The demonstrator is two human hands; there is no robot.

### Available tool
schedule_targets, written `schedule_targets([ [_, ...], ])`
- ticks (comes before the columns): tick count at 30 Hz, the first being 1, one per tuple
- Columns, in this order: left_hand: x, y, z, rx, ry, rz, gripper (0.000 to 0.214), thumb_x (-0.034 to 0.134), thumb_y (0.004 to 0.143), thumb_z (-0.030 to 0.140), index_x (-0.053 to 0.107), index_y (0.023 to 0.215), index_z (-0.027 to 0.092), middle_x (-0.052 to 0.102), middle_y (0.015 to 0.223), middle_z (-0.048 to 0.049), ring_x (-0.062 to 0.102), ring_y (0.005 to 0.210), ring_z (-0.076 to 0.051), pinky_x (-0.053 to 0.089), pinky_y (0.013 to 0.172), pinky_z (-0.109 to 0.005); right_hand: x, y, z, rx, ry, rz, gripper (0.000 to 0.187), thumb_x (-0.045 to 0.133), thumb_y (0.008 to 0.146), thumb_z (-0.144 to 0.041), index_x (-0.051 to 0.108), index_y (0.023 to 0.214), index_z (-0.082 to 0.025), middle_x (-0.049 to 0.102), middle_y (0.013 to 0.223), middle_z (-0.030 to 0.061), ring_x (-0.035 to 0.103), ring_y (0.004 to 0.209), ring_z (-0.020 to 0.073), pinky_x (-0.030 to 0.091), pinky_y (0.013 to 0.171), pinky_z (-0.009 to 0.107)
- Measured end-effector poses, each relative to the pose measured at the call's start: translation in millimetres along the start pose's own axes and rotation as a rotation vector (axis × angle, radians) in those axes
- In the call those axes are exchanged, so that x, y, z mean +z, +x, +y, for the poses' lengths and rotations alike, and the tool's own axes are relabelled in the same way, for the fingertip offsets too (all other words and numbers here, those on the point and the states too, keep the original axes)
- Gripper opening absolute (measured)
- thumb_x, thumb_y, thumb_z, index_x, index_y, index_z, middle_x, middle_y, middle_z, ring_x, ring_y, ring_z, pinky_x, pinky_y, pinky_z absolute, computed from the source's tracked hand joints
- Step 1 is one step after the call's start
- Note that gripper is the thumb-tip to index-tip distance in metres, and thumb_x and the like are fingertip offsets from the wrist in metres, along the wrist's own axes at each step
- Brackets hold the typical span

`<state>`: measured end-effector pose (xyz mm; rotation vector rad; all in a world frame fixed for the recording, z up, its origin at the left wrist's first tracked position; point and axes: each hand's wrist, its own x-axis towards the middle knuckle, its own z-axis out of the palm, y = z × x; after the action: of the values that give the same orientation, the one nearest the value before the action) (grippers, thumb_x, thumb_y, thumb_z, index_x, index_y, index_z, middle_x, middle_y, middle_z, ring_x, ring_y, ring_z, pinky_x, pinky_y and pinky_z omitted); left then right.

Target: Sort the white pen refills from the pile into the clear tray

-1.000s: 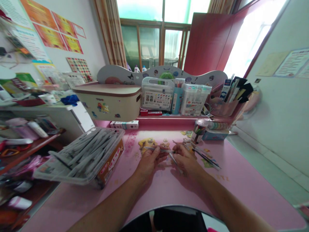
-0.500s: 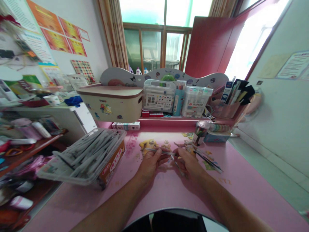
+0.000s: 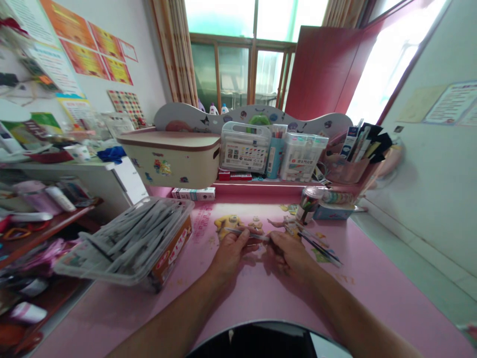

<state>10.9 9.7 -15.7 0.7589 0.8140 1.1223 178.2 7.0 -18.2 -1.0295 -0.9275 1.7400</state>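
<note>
The left hand [image 3: 229,252] pinches a pen [image 3: 261,237] over the desk [image 3: 246,298]. The right hand [image 3: 292,252] curls tight round its end. This pen seems not done yet; loose pens [image 3: 320,248] lie nearby, and grey sticks [image 3: 137,233] fill the box [image 3: 104,279].

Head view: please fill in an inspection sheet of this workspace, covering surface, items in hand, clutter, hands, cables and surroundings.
Surface: pink desk with printed cartoon figures.
Job's things: slim pen-like item between the hands; grey slim pieces heaped in a clear tub; loose dark sticks at right.
Clutter: lidded jar, blue box, cream bin, clear carry case.
Hands: left hand pinches the slim pen-like item; right hand has its fingers at the item's other end.
Cables: nothing seen.
Surroundings: window, curtain, red panel.
</note>
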Motion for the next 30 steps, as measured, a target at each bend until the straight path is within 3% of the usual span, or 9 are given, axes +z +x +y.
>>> schedule_targets([
  [5,-2.9,3.6,1.5,0.030,0.049,0.059,0.039,0.075,0.074,0.050,0.070,0.090,0.015,0.073,0.085,-0.0097,0.064,0.064,-0.015,0.051,0.044,-0.020,1.6,0.6,-3.1,-0.030,-0.043,0.008,0.035,0.077,0.066,-0.041,0.055,0.081,-0.018,0.054,0.053,-0.0066,0.028,0.032,0.0017,0.014,0.030,0.016],
  [10,-4.2,4.1,2.0,0.059,0.063,0.092,0.040,0.074,0.074,0.053,0.070,0.087,0.015,0.071,0.081,-0.0085,0.062,0.062,-0.014,0.050,0.045,-0.020,-1.2,1.1,-3.5,-0.001,-0.039,0.051,0.023,0.066,0.060,-0.026,0.057,0.080,-0.018,0.049,0.047,-0.0080,0.028,0.032,0.0029,0.013,0.030,0.017],
  [16,-3.8,2.0,-0.7,0.093,0.062,0.095,0.035,0.073,0.077,0.048,0.069,0.085,0.015,0.072,0.083,-0.0083,0.064,0.064,-0.015,0.050,0.048,-0.021,-0.5,-1.2,-0.2,0.071,-0.058,-0.037,0.027,0.070,0.066,-0.035,0.047,0.072,-0.021,0.036,0.045,-0.0111,0.025,0.034,0.0032,0.010,0.032,0.016],
  [20,-7.5,7.9,11.9,0.155,-0.140,0.183,0.024,0.064,0.086,0.040,0.065,0.088,0.016,0.074,0.083,-0.0091,0.070,0.070,-0.019,0.054,0.057,-0.025,-6.8,-4.6,-2.5,0.078,-0.204,-0.125,0.025,0.068,0.067,-0.035,0.049,0.071,-0.020,0.041,0.044,-0.0103,0.025,0.034,0.0030,0.012,0.033,0.018],
  [23,-14.9,15.5,23.2,0.121,-0.358,0.232,0.016,0.052,0.092,0.027,0.062,0.091,0.015,0.073,0.079,-0.0096,0.072,0.071,-0.020,0.057,0.065,-0.031,-16.7,-9.1,-11.0,0.181,-0.365,-0.286,0.016,0.064,0.061,-0.027,0.051,0.065,-0.018,0.042,0.043,-0.0093,0.028,0.035,0.0031,0.013,0.034,0.018],
  [27,-23.3,22.1,25.9,0.077,-0.452,0.252,0.013,0.047,0.091,0.018,0.060,0.088,0.014,0.070,0.071,-0.0065,0.059,0.050,-0.010,0.050,0.049,-0.021,-25.4,-12.7,-19.7,0.227,-0.459,-0.458,0.013,0.064,0.056,-0.021,0.052,0.059,-0.016,0.040,0.044,-0.0090,0.028,0.039,0.0026,0.014,0.037,0.018],
  [30,-19.3,18.0,18.7,0.039,-0.462,0.213,0.014,0.052,0.079,0.010,0.062,0.089,0.013,0.065,0.066,-0.0032,0.045,0.041,-0.006,0.037,0.039,-0.017,-19.8,-11.0,-16.6,0.122,-0.255,-0.372,0.022,0.069,0.064,-0.030,0.050,0.067,-0.018,0.036,0.043,-0.0109,0.023,0.037,0.0033,0.013,0.036,0.018],
])
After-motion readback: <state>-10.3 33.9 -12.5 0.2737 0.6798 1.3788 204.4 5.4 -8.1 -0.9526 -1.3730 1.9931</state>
